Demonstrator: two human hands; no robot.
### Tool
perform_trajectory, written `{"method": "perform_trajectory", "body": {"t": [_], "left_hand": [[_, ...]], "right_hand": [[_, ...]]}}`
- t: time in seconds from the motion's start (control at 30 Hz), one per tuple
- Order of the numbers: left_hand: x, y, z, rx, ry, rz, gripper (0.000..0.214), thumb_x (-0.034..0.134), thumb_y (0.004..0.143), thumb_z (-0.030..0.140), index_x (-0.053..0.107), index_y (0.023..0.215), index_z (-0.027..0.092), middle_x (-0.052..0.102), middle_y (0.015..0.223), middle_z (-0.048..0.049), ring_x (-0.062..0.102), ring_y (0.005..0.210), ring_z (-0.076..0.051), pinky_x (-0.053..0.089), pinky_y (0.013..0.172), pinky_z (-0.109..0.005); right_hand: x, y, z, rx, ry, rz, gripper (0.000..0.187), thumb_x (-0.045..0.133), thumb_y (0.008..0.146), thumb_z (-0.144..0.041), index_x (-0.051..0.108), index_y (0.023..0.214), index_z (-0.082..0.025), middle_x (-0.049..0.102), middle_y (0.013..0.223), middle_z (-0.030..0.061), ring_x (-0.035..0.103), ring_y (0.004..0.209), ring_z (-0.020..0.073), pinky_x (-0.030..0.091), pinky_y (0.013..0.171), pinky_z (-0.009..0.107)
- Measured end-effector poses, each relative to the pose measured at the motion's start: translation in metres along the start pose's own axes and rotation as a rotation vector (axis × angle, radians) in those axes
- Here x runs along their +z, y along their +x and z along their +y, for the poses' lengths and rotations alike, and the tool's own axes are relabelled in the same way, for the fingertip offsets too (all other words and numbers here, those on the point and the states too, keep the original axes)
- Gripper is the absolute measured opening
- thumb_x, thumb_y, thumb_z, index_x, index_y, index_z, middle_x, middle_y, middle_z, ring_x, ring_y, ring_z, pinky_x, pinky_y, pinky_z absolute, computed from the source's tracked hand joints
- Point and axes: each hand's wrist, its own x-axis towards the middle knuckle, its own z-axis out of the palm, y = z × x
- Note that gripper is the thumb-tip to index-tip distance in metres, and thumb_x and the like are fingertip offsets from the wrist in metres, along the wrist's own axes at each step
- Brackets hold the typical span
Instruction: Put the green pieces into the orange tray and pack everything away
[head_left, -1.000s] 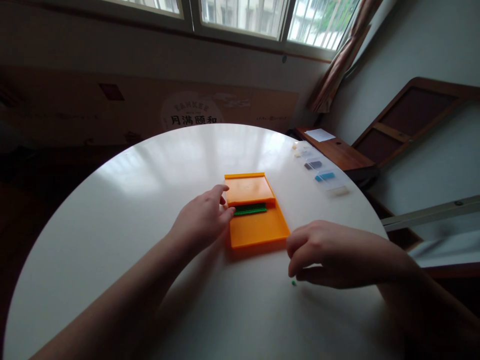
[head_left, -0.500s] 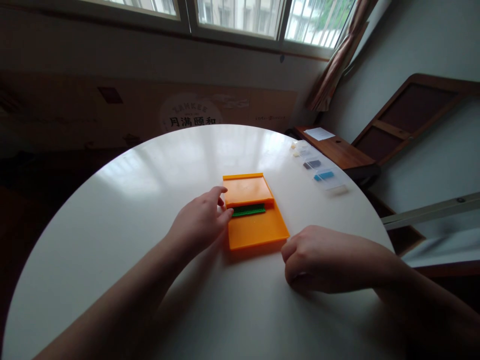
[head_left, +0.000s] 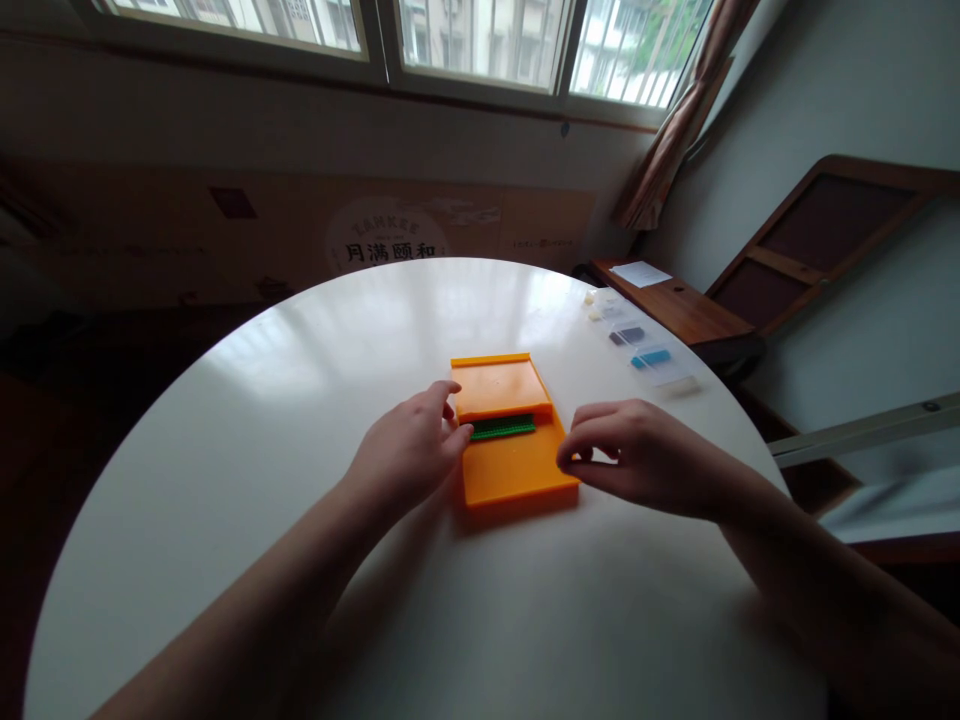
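Observation:
An orange plastic tray [head_left: 517, 478] lies on the white table, with a raised flat section at its far half. A green studded strip [head_left: 504, 427] sits across the tray, just in front of that raised section. My left hand [head_left: 409, 440] holds the tray's left edge, its index finger by the raised part and its thumb near the strip's left end. At the right edge, my right hand [head_left: 630, 450] is closed in a pinch over the tray's near right corner. Whatever lies between those fingertips is hidden or too small to name.
Along the round table's [head_left: 225, 500] right side lie clear plastic bags with blue pieces [head_left: 651, 358], dark pieces [head_left: 627, 336] and small pale pieces [head_left: 591, 300]. Beyond the rim stands a wooden desk [head_left: 675, 310] bearing a white paper [head_left: 641, 274].
My right hand has moved up and slightly left from the table in front onto the tray's right edge, its fingers now in a visible pinch. My left hand keeps its place on the tray.

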Motion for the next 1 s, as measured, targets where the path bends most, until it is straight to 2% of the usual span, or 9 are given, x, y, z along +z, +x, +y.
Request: {"method": "perform_trajectory", "body": {"t": [0.1,0.3,0.5,0.67,0.83,1.0], "left_hand": [[-0.001,-0.001,0.002,-0.001,0.002,-0.013,0.046,0.053,0.084,0.039,0.047,0.128,0.027,0.068,0.101,-0.0018,0.064,0.084,-0.021,0.046,0.064,-0.029],[-0.002,-0.002,0.001,0.011,0.001,0.005,0.047,0.054,0.083,0.038,0.048,0.128,0.025,0.068,0.103,-0.0037,0.065,0.087,-0.022,0.046,0.065,-0.029],[-0.002,-0.002,0.002,0.016,0.004,0.004,0.046,0.053,0.084,0.037,0.048,0.128,0.025,0.068,0.103,-0.0024,0.064,0.088,-0.023,0.046,0.066,-0.030],[-0.002,-0.002,0.002,0.012,0.000,-0.001,0.046,0.053,0.084,0.038,0.048,0.129,0.026,0.067,0.105,-0.0027,0.064,0.090,-0.023,0.046,0.066,-0.030],[-0.002,-0.002,0.002,0.007,0.000,-0.005,0.048,0.053,0.084,0.038,0.048,0.130,0.026,0.067,0.108,-0.0044,0.064,0.092,-0.024,0.047,0.068,-0.031],[-0.004,-0.004,0.004,-0.003,-0.001,-0.007,0.047,0.054,0.084,0.038,0.048,0.129,0.026,0.067,0.108,-0.0041,0.064,0.092,-0.024,0.048,0.069,-0.031]], "right_hand": [[0.004,0.013,0.005,0.126,-0.101,0.087,0.014,0.057,0.083,-0.019,0.071,0.086,-0.021,0.064,0.085,-0.0015,0.055,0.073,0.0055,0.038,0.068,0.016],[0.017,0.031,0.005,0.287,-0.312,0.011,0.019,0.054,0.082,-0.022,0.073,0.086,-0.026,0.066,0.089,-0.0021,0.057,0.075,0.0082,0.036,0.067,0.020],[0.019,0.030,0.002,0.287,-0.335,-0.025,0.018,0.055,0.083,-0.026,0.072,0.090,-0.030,0.066,0.097,-0.0043,0.060,0.084,0.0106,0.037,0.070,0.021],[0.017,0.021,0.000,0.293,-0.320,0.034,0.019,0.056,0.086,-0.030,0.073,0.093,-0.030,0.065,0.094,-0.0018,0.058,0.077,0.0079,0.037,0.067,0.019],[0.019,0.018,-0.002,0.262,-0.330,0.006,0.021,0.054,0.088,-0.032,0.074,0.095,-0.032,0.064,0.094,-0.0020,0.057,0.073,0.0064,0.035,0.062,0.019],[0.020,0.018,-0.001,0.298,-0.400,0.012,0.023,0.052,0.089,-0.031,0.073,0.095,-0.035,0.064,0.093,-0.0029,0.056,0.072,0.0066,0.033,0.061,0.019]]}}
